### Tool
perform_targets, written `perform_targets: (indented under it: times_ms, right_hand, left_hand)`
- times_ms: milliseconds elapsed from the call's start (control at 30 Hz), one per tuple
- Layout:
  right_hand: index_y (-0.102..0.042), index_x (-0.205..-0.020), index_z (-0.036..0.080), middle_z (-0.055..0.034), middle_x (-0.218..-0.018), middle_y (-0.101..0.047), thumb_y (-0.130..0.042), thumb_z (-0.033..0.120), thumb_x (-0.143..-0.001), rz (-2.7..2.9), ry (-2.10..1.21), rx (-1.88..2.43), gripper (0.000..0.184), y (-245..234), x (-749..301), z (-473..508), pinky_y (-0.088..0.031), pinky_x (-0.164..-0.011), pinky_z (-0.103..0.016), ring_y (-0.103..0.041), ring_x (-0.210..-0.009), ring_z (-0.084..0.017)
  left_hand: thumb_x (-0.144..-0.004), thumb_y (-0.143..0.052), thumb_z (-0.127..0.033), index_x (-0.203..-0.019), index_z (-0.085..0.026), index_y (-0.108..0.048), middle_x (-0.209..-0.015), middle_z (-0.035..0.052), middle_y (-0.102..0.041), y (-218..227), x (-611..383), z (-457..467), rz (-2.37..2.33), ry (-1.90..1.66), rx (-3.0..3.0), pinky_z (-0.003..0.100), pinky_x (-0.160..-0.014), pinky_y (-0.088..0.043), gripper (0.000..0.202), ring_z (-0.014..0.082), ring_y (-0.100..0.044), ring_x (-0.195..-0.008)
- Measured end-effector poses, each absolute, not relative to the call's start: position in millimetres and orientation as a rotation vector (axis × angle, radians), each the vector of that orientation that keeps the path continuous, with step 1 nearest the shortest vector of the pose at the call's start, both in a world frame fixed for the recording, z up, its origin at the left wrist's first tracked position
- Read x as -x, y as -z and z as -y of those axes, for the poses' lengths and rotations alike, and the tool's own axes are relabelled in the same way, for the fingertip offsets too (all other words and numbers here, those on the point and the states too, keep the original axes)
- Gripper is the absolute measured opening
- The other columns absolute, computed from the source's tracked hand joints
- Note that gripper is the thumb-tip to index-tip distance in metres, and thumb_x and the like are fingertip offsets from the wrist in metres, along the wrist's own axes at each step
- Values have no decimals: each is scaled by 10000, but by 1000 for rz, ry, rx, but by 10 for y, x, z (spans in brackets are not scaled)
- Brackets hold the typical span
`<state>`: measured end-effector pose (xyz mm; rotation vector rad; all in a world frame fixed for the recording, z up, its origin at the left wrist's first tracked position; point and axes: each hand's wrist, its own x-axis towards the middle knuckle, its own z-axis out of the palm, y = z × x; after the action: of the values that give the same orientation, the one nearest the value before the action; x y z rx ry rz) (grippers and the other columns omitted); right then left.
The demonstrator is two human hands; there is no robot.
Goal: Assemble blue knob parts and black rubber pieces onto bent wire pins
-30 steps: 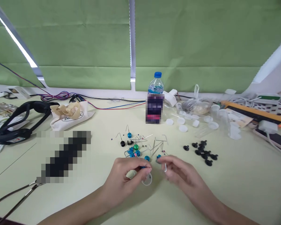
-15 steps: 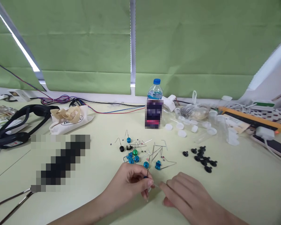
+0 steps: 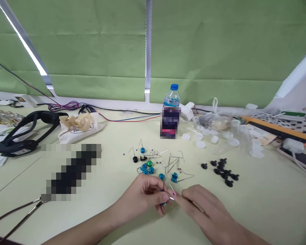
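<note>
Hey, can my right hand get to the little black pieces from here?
Probably yes: the black pieces lie beyond your right hand, slightly to its right, and I see nothing standing between them.

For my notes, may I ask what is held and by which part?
The left hand pinches a blue piece by its body; for the right hand, I cannot tell.

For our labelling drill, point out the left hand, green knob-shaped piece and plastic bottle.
Left hand (image 3: pixel 143 197): head view, middle of the hand.
Green knob-shaped piece (image 3: pixel 149 163): head view, rounded body.
Plastic bottle (image 3: pixel 170 117): head view, pixelated label.
</note>
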<state>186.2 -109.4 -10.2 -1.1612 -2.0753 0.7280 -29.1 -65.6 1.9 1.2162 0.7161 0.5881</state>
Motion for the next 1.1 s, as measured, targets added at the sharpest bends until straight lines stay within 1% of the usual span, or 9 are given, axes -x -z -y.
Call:
perform_targets:
  times_ms: [133, 233, 333, 433, 600, 800, 900, 1000, 1100]
  right_hand:
    - [-544, -1193, 221, -69, -914, -599, -429, 492, -916, 1773, -1079, 1160, 404, 127, -1825, 1103, -464, -748, -296, -563, -823, -181]
    - [-602, -773, 145, -22, -573, -524, -209, 577, -942, 1358, -1749, 1169, 608, 163, -1743, 1108, -348, -462, -223, -456, -481, -105]
    - [-492, -618, 161, 54, -433, -375, -312, 573, -927, 1173, -2001, 1141, 546, 167, -1678, 1115, -189, -405, -203, -278, -376, -55]
    - [-499, -672, 173, 49, -503, -414, -379, 503, -934, 1432, -1788, 1235, 438, 150, -1685, 1121, -260, -448, -203, -348, -439, -68]
    - [-607, -872, 239, -37, -775, -587, -403, 383, -937, 2110, -799, 1236, 259, 216, -1845, 1141, -425, -625, -284, -521, -688, -169]
    - [-576, -1123, 302, -46, -932, -597, -534, 429, -874, 1989, -750, 1227, 282, 203, -1878, 1108, -478, -745, -320, -564, -804, -194]
    - [-561, -1117, 209, -58, -869, -587, -396, 523, -920, 1738, -1145, 1240, 406, 161, -1796, 1079, -468, -680, -290, -553, -729, -160]
    - [-592, -804, 132, -14, -584, -510, -135, 589, -943, 1212, -1932, 1116, 662, 149, -1716, 1082, -336, -459, -210, -423, -464, -86]
    - [-548, -732, 142, 39, -486, -436, -251, 575, -943, 977, -2198, 989, 565, 138, -1672, 1100, -212, -399, -182, -304, -373, -44]
  left_hand:
    - [-816, -625, -317, -737, -107, -631, -651, 32, -614, -63, 308, 658, -773, -645, -1272, 235, -587, -472, 224, 109, -572, -551]
    - [-851, -579, -281, -778, -128, -646, -666, 26, -626, -84, 322, 700, -893, -703, -1504, 227, -613, -442, 182, 118, -573, -612]
    - [-875, -532, -251, -780, -149, -650, -681, 17, -634, -84, 315, 733, -940, -658, -1698, 217, -595, -404, 183, 117, -558, -635]
    - [-879, -517, -246, -781, -150, -637, -682, 9, -622, -86, 301, 734, -913, -612, -1672, 211, -586, -410, 183, 110, -550, -625]
    - [-844, -572, -281, -771, -127, -631, -686, 14, -603, -55, 300, 687, -849, -583, -1453, 231, -604, -462, 180, 106, -562, -593]
    - [-805, -629, -345, -739, -103, -609, -714, 44, -622, 3, 315, 622, -764, -522, -1246, 247, -583, -482, 251, 102, -571, -548]
    - [-833, -597, -315, -781, -115, -613, -702, 34, -616, -27, 324, 635, -837, -612, -1351, 242, -611, -473, 207, 109, -569, -587]
    - [-865, -549, -277, -803, -136, -631, -719, 33, -631, -75, 326, 677, -951, -680, -1605, 235, -624, -453, 175, 125, -570, -644]
    - [-883, -513, -258, -787, -149, -632, -699, 22, -628, -98, 317, 714, -967, -681, -1782, 227, -609, -435, 187, 124, -558, -641]
